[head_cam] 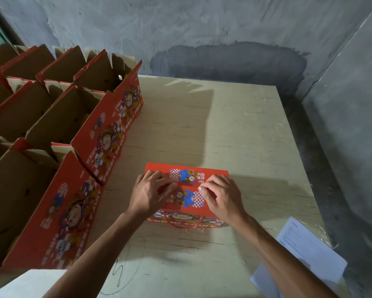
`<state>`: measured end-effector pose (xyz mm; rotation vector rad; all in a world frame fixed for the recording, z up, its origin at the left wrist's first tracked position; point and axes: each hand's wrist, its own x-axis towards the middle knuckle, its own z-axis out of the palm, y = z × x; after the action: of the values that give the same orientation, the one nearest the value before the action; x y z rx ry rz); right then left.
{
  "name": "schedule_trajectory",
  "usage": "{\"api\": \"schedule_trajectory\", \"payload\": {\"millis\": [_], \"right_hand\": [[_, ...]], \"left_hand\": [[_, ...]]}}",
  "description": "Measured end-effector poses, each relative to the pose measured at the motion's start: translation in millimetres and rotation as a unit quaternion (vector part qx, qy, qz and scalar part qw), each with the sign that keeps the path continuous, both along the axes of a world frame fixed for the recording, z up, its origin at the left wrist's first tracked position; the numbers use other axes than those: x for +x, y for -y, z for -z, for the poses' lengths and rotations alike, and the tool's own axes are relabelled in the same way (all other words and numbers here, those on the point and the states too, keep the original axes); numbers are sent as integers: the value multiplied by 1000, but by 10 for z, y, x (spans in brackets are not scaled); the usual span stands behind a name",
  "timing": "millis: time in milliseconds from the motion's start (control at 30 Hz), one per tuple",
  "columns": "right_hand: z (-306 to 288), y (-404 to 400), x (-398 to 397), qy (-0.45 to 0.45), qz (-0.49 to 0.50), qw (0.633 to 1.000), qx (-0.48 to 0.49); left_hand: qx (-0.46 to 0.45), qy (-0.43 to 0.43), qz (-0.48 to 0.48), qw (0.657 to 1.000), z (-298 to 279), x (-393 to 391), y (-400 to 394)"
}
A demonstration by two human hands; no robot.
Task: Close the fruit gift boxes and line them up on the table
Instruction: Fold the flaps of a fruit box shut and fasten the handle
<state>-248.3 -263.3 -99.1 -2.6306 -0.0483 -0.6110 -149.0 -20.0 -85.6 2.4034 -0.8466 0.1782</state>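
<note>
A red fruit gift box [187,178] with cartoon prints stands on the pale wooden table [234,134], its two top flaps folded down and meeting along the middle. My left hand [149,191] presses on the left part of the lid with its fingers bent over the seam. On the right part rests my right hand [220,195], fingers curled and fingertips at the seam. A red cord handle [184,224] hangs down the box's near side.
Several open red gift boxes [77,130] with raised flaps stand in rows along the left side of the table. White paper sheets [309,252] lie at the table's near right corner. Grey concrete walls [223,39] close in behind and to the right.
</note>
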Motion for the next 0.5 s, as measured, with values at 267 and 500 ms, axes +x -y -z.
{"api": "schedule_trajectory", "payload": {"millis": [267, 500], "right_hand": [[-87, -32, 14, -8, -13, 1000, -4], [-231, -176, 95, -66, -19, 997, 42]], "left_hand": [[25, -53, -26, 998, -58, 13, 24], [-17, -90, -49, 995, -87, 25, 35]]}}
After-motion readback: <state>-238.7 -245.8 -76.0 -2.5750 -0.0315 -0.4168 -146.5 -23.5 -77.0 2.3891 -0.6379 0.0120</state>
